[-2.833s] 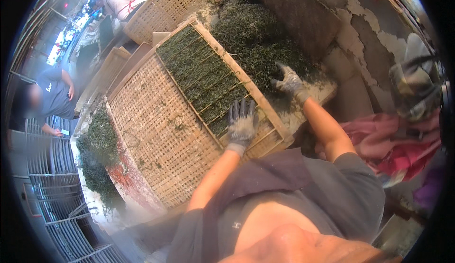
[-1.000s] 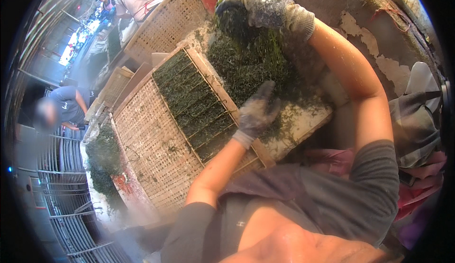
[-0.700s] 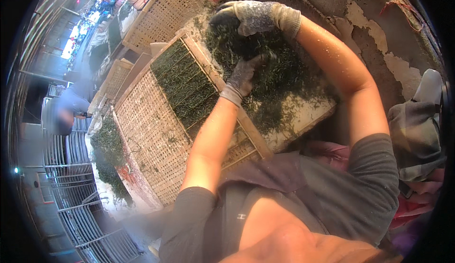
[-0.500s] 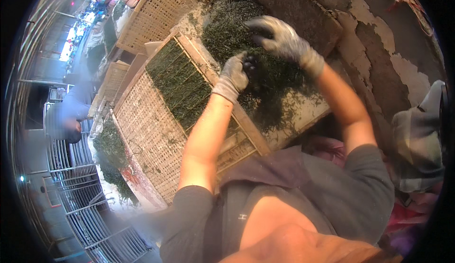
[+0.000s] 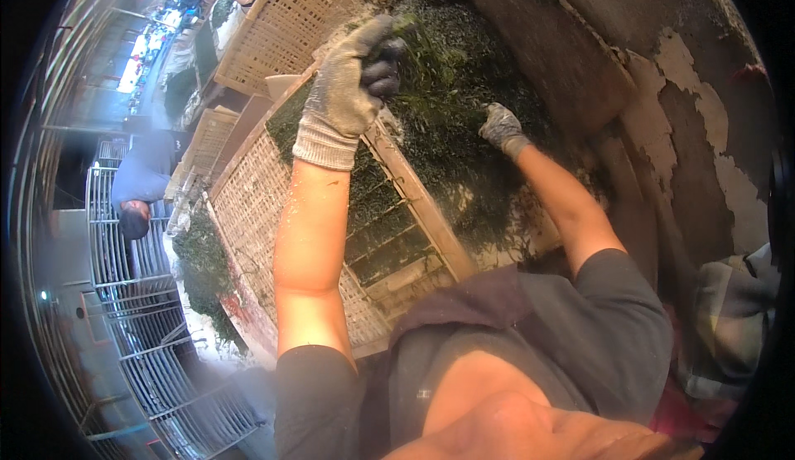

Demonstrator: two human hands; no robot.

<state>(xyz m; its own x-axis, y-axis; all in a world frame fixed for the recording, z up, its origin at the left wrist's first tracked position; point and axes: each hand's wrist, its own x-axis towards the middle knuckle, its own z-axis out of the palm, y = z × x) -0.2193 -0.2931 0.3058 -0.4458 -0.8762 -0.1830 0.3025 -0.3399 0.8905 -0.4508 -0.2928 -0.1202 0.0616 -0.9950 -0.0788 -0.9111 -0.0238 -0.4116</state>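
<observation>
The left hand (image 5: pixel 352 87), over the wooden frame (image 5: pixel 426 220), has its grip clenched on green weed (image 5: pixel 408 38), left of the heap (image 5: pixel 455 96). The right hand (image 5: pixel 502 127) touches the heap; its grip cannot be told. A dark wall (image 5: pixel 571 54) bounds the far right side.

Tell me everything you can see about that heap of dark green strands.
The heap is a loose, tangled mass of thin, damp-looking dark green strands, lying right of the wooden frame and thinning to scattered bits over a pale surface. The curled right hand is over its right side; the curled left hand is by its left edge. Whether either grips any is unclear.
</observation>
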